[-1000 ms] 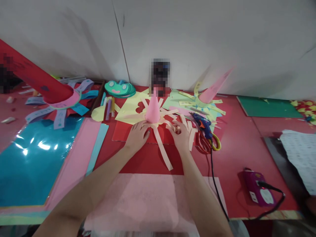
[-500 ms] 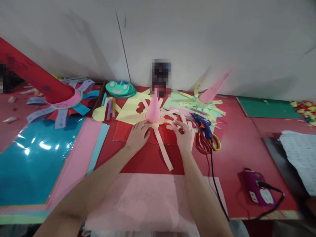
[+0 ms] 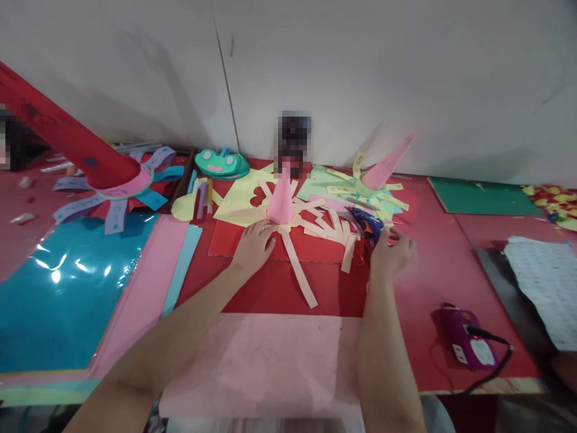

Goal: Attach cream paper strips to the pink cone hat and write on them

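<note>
Left hand (image 3: 253, 248): fingers bent, tips at the base of the upright pink paper cone (image 3: 281, 204); can't tell if they pinch it or just press. Right hand (image 3: 393, 255): fingers curled at the blue hot-glue gun (image 3: 370, 225), grip partly hidden, can't tell if closed on it.

Best handling, my judgement: left tips steady and light so the thin paper doesn't buckle; right fingers well back on the gun's handle, off the hot nozzle, lifting clear of the loose paper.

Cone is just off the left fingertips at one o'clock, well apart from the right fingers at nine. Gun: ten o'clock from the right fingers.

Further out: long pale-peach paper strip (image 3: 300, 270) running from the cone's base toward five o'clock; loose peach strips (image 3: 331, 227) at four; purple plastic power block (image 3: 469, 340) at four from the right hand.
</note>
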Action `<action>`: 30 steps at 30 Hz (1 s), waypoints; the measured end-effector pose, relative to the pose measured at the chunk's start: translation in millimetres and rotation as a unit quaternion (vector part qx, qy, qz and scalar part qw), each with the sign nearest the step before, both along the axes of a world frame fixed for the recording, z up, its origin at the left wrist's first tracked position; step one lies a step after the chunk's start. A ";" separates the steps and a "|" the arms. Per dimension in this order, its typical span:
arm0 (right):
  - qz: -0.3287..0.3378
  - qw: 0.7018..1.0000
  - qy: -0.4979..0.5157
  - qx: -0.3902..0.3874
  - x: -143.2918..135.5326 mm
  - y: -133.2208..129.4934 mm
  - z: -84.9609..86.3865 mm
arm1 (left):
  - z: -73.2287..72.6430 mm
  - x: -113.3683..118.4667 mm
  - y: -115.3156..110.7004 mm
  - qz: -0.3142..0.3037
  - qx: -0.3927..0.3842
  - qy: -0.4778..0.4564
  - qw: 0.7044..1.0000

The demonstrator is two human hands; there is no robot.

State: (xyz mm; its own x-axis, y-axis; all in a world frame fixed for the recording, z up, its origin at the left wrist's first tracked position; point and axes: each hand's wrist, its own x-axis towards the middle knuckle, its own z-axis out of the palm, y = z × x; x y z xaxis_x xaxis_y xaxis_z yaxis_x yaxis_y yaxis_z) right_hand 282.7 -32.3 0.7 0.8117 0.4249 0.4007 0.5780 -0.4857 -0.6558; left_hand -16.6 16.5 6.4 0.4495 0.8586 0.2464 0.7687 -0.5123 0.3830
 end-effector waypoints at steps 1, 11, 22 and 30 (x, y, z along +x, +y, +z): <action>0.003 0.999 0.018 -0.026 2.1 0.9 -5.2 | 0.2 0.0 -0.2 -0.001 0.003 -0.001 1.000; 0.004 0.994 0.019 -0.110 -7.2 4.2 3.6 | 3.4 3.3 -9.6 -0.031 0.050 0.058 0.997; 0.207 0.974 0.050 -0.081 -70.3 0.5 21.3 | 3.6 -2.5 -4.5 -0.014 -0.028 -0.050 0.998; 0.255 0.939 0.065 -0.222 -95.0 0.3 25.3 | 2.3 -1.4 -5.7 -0.022 -0.020 -0.038 0.999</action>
State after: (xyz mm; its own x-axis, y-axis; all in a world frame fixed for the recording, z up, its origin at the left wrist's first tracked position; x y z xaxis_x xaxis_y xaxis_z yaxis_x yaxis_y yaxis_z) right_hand 187.7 -32.0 25.9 0.4878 0.8729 0.0028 0.7383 -0.4109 -0.5348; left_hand -18.1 10.8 8.7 0.4679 0.8486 0.2468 0.7145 -0.5276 0.4595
